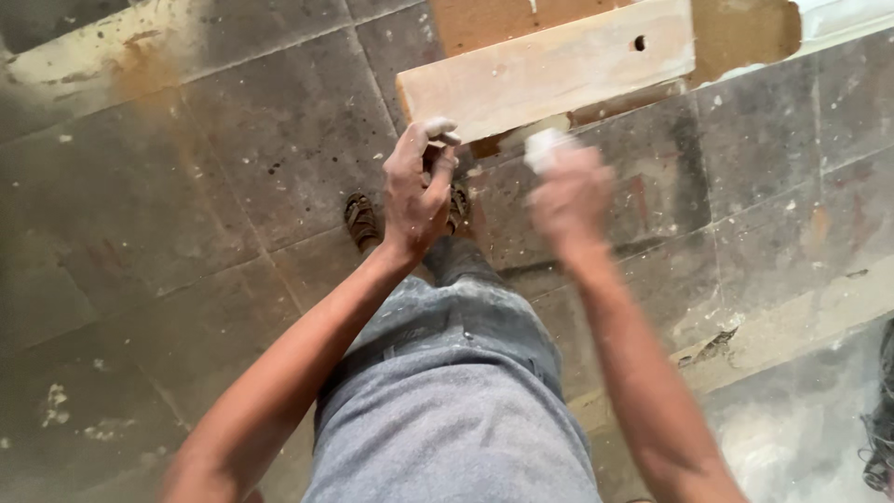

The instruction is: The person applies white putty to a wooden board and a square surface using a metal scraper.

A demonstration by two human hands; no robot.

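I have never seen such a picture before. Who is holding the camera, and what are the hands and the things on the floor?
The camera sits on a person's head and looks straight down, so you see that person's own arms, grey clothes and sandalled feet. The left hand is dusted white and pinches something small; what it is cannot be told. The right hand is blurred and grips a small white lump. Beyond the hands a pale wooden plank with one small hole lies over brown cardboard on a dirty tiled floor.
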